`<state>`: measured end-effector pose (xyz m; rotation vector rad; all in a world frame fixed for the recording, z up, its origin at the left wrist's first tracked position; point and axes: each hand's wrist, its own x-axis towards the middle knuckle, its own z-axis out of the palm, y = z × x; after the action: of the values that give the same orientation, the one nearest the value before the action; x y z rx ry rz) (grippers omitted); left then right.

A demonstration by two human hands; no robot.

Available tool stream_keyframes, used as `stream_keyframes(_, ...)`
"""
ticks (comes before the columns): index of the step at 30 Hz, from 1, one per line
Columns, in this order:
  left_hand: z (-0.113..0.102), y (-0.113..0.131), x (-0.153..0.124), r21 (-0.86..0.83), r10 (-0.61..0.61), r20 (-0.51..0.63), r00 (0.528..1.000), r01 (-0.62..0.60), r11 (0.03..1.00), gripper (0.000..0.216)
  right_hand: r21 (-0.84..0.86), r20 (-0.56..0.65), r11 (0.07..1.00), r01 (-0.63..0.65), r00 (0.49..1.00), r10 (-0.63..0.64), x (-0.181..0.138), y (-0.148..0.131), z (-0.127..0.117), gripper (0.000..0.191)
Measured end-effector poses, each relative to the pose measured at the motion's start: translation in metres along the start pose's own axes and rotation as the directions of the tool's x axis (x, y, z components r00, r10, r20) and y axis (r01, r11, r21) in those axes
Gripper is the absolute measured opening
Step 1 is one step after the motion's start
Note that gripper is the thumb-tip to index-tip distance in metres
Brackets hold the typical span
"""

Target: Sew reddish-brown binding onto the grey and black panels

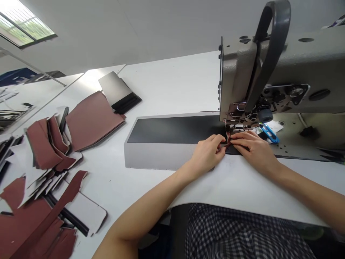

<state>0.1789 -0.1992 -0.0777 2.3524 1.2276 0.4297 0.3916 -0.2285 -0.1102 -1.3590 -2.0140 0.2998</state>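
Observation:
Both hands meet just below the needle area of a grey sewing machine (242, 72). A small reddish-brown strip (228, 139) runs up between them toward the presser foot. Pinched fingers of my left hand (208, 153) hold the lower left part of this strip. From the other side, my right hand (252, 149) is closed on it with thumb and forefinger. Left of the machine lies a long flat grey panel (153, 156) with a black upper face, its right end near my left hand. The strip is partly hidden by the fingertips.
A blue-handled cutter (270, 133) lies on the machine bed behind my right hand. Brown leather-like panels (93, 120) and piles of cut brown pieces (43, 144) cover the table's left side. A stack of grey-black pieces (118, 91) sits farther back.

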Motion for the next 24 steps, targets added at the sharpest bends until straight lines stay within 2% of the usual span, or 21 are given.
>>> stream_keyframes(3,-0.004,0.004,0.005,0.088,0.069,0.058,0.996,-0.074,0.993,0.042,-0.014,0.034,0.998,0.066,0.997,-0.065,0.004,-0.001,-0.001,0.027)
stream_keyframes(7,-0.012,0.006,0.017,0.21,0.151,0.172,0.974,-0.186,0.96,0.031,-0.029,0.11,0.989,0.143,0.984,-0.139,0.01,-0.001,-0.005,0.029)
stream_keyframes(9,-0.015,-0.002,0.024,0.269,0.269,0.172,0.948,-0.308,0.913,0.03,-0.052,0.118,0.988,0.145,0.983,-0.138,0.011,0.0,-0.007,0.028)
stream_keyframes(11,-0.016,-0.018,0.031,0.253,0.453,0.159,0.877,-0.48,0.84,0.027,-0.077,0.107,0.989,0.125,0.987,-0.116,0.011,0.001,-0.006,0.026)
stream_keyframes(14,-0.013,-0.044,0.04,0.086,0.65,0.109,0.752,-0.659,0.747,0.03,-0.102,0.09,0.993,0.067,0.994,-0.058,0.009,-0.002,-0.003,0.025)
stream_keyframes(16,-0.01,-0.057,0.042,0.02,0.692,0.057,0.719,-0.694,0.72,0.031,-0.108,0.087,0.994,0.016,0.996,-0.007,0.009,-0.005,0.0,0.025)
stream_keyframes(18,-0.008,-0.062,0.043,0.007,0.705,0.026,0.709,-0.706,0.709,0.032,-0.105,0.094,0.994,-0.038,0.994,0.048,0.01,-0.008,0.001,0.024)
stream_keyframes(24,-0.005,-0.063,0.042,0.008,0.729,-0.007,0.685,-0.729,0.685,0.032,-0.058,0.146,0.981,-0.186,0.97,0.192,0.02,-0.012,-0.002,0.019)
